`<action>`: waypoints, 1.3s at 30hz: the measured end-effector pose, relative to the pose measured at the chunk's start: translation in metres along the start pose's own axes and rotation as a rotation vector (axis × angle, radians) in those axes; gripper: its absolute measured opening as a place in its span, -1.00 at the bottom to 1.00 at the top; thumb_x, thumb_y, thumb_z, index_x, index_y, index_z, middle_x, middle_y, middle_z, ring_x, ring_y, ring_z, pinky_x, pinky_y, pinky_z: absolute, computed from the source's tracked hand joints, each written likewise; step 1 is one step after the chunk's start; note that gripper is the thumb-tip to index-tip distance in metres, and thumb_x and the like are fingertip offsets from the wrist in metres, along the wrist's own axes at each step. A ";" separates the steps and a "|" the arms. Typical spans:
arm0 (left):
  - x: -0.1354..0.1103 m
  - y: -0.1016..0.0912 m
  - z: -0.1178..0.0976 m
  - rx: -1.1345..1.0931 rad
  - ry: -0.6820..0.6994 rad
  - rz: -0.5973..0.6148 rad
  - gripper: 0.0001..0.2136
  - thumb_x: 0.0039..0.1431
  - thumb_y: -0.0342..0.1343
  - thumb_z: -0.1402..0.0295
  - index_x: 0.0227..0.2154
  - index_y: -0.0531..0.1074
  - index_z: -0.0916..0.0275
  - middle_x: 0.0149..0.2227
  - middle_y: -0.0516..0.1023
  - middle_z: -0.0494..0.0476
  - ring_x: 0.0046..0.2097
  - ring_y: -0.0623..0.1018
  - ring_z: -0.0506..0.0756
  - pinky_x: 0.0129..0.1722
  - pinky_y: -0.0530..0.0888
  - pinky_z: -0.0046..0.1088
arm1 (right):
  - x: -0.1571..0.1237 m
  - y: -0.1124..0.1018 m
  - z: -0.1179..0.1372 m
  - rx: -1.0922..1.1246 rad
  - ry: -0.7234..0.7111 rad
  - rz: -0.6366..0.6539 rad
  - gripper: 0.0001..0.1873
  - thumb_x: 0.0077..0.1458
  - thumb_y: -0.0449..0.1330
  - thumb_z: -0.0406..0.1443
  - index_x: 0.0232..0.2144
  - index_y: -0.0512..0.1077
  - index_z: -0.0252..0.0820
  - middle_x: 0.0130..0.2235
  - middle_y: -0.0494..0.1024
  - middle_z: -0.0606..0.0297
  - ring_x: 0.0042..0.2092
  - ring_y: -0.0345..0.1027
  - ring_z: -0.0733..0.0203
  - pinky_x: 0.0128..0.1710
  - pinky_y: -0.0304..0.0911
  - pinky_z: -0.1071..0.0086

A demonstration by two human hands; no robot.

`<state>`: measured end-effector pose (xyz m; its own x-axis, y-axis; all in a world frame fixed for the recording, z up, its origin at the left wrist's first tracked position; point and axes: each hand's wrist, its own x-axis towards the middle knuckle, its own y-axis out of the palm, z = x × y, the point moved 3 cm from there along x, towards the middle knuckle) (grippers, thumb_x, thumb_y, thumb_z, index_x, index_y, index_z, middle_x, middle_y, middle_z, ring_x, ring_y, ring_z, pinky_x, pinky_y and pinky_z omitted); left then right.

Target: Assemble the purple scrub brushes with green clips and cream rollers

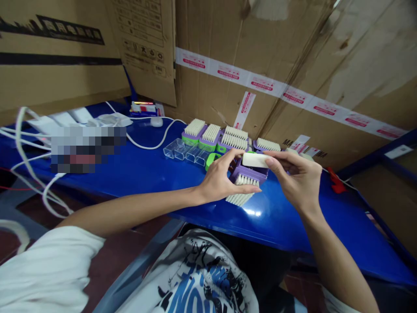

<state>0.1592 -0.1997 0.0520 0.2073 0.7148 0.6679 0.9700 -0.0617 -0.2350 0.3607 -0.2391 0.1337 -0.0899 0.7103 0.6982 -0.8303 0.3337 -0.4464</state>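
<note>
Block (254,161) lies crosswise over purple holder (254,173) my left hand (217,177) grips, its right end pinched by my right hand (301,180).

What looks to us like a small workshop, a blue worktable (143,174), walls of taped cardboard (211,26), several similar bristled blocks (211,132), white cables (17,130).

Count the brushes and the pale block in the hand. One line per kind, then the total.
Purple brush in the left hand: 1
Pale block in the right hand: 1
Back-row brushes: at least 4; they crowd together, so the exact number is unclear
Total: at least 6
</note>
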 end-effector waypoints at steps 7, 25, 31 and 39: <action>0.004 -0.003 0.006 0.050 0.062 -0.040 -0.19 0.00 0.61 -0.22 0.15 0.49 0.15 0.02 0.71 0.21 0.00 0.72 0.23 -0.06 0.65 -0.21 | 0.008 0.004 -0.001 0.084 0.015 0.132 -0.54 0.17 0.58 0.13 -0.29 0.69 -0.11 -0.16 0.85 0.19 -0.17 0.80 0.01 -0.10 0.76 0.16; 0.035 -0.031 -0.024 0.135 0.552 0.134 -0.69 0.62 0.22 0.28 0.29 0.66 -0.10 -0.02 0.69 0.13 0.02 0.69 0.10 0.03 0.67 -0.28 | -0.014 0.031 -0.037 0.245 0.029 0.111 -0.44 0.08 0.63 0.08 -0.12 0.47 0.01 -0.14 0.63 0.34 -0.17 0.55 0.17 -0.16 0.55 0.26; 0.033 -0.030 -0.028 0.216 0.601 0.134 -0.66 0.64 0.16 0.37 0.30 0.66 -0.11 -0.02 0.67 0.15 0.00 0.67 0.11 -0.01 0.67 -0.25 | -0.017 0.035 -0.034 0.302 0.075 0.058 -0.44 0.05 0.65 0.08 -0.22 0.45 -0.02 -0.28 0.56 0.39 -0.28 0.46 0.21 -0.22 0.49 0.27; 0.036 -0.027 -0.031 0.222 0.614 0.139 -0.66 0.60 0.16 0.45 0.23 0.69 -0.03 -0.07 0.61 0.15 -0.02 0.63 0.11 -0.03 0.63 -0.29 | -0.022 0.036 -0.032 0.328 0.089 0.019 -0.39 0.02 0.67 0.06 -0.22 0.39 -0.01 -0.27 0.52 0.42 -0.28 0.43 0.24 -0.25 0.46 0.31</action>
<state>0.1441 -0.1942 0.1044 0.4268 0.1803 0.8862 0.8935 0.0672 -0.4440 0.3509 -0.2227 0.0846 -0.0711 0.7705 0.6335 -0.9629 0.1127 -0.2452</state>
